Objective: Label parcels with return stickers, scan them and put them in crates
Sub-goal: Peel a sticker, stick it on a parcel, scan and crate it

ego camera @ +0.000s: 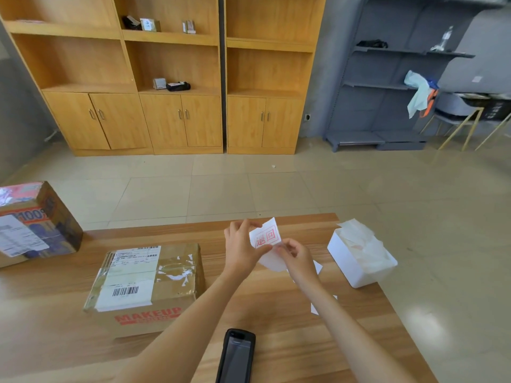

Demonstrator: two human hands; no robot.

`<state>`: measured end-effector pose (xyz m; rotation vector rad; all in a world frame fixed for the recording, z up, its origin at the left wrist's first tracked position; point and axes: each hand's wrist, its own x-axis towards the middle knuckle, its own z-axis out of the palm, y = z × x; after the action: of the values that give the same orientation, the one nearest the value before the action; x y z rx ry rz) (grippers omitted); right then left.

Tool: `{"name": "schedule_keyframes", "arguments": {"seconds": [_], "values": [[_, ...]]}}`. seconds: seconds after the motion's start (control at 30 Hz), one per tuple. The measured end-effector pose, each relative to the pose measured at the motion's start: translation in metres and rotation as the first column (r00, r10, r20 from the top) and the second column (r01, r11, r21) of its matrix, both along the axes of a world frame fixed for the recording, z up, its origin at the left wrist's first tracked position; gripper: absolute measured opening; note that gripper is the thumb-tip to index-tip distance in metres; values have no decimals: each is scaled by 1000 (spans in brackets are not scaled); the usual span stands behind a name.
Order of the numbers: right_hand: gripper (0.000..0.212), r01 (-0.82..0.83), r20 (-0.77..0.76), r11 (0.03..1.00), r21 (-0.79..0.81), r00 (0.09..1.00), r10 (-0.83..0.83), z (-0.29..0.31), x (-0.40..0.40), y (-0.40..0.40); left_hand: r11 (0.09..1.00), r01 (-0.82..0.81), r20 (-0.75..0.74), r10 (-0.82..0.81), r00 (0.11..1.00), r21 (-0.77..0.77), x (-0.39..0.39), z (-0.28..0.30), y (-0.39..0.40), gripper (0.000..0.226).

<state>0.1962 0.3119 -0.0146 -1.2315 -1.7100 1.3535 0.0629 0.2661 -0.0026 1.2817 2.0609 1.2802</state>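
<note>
Both hands hold a white return sticker (266, 236) with red characters above the wooden table (276, 322). My left hand (240, 248) pinches its left and top edge. At its lower right corner, my right hand (297, 254) pinches the backing paper (272, 262), which hangs below the sticker. A brown cardboard parcel (149, 286) with a white shipping label and red "MAKEUP" print lies on the table to the left of my hands. A black handheld scanner (236, 355) lies face up at the table's near edge, between my forearms.
A second, larger taped parcel (33, 222) sits at the far left. A white box (359, 258) holding loose white papers stands at the table's right edge. Small white paper scraps (315, 309) lie under my right forearm. Wooden cabinets (166, 78) and grey shelving (387, 87) line the far wall.
</note>
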Motion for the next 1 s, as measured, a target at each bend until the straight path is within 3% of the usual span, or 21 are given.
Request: {"name": "schedule_keyframes", "arguments": {"seconds": [0.27,0.5,1.0], "values": [[27,-43,132,996,80,991,33,10,5,6,973,231,-95,-231,968,-6,3,12,5,45],[31,-73,131,990,123,990,57,7,7,4,976,214,-53,-212,976,41,6,6,11,21],[29,-63,53,991,114,997,57,2,2,9,983,182,60,-179,982,-35,-10,-4,10,23]]}}
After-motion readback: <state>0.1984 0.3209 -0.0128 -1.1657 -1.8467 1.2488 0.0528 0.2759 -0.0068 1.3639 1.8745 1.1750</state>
